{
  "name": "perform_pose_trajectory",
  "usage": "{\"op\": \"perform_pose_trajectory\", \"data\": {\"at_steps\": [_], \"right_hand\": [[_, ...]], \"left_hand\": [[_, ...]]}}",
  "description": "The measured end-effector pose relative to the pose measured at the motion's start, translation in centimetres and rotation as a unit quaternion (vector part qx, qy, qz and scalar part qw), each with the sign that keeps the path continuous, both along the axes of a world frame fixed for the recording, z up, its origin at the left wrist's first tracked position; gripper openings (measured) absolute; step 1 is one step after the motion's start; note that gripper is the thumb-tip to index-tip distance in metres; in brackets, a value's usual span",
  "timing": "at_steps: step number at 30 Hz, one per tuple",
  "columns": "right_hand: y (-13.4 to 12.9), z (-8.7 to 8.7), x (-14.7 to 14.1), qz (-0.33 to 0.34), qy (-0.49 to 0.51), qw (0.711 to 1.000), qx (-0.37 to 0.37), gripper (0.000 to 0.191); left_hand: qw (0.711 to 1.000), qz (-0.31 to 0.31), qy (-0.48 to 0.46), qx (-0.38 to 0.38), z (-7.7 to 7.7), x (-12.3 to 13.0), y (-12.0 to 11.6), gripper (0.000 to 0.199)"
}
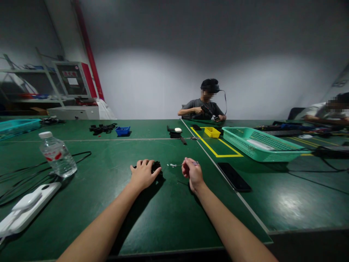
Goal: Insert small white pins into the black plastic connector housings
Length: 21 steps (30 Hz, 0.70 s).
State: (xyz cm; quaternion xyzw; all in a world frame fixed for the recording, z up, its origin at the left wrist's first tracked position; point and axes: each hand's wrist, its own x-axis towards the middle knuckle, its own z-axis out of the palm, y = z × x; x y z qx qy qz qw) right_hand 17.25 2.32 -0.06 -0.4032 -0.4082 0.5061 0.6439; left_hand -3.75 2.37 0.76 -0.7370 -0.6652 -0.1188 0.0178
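Note:
My left hand [143, 174] lies over a dark, irregular black part [156, 167] on the green table, its fingers draped across and the thumb against the right side. Most of that part is hidden under the palm. My right hand [193, 173] is closed around a slim screwdriver, its thin shaft [178, 165] pointing left. At the shaft's tip lies a little group of small, shiny metal pieces [172, 165], too small to name surely, between my two hands.
A black phone [233, 177] lies right of my right hand, near a green basket [261, 154]. Farther back are a yellow tray [212, 132], a blue tray [123, 131] and black parts [102, 128]. A bottle [57, 154] and power strip [29, 207] stand left. Two people sit opposite.

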Motion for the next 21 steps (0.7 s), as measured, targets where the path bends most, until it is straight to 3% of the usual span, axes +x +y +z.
{"op": "perform_pose_trajectory", "data": {"at_steps": [21], "right_hand": [[-0.04,-0.13,0.03,0.001,-0.003,1.0,0.0,0.036]], "left_hand": [[1.0,-0.001,0.025,-0.002,-0.15,0.19,-0.24,0.061]]}}
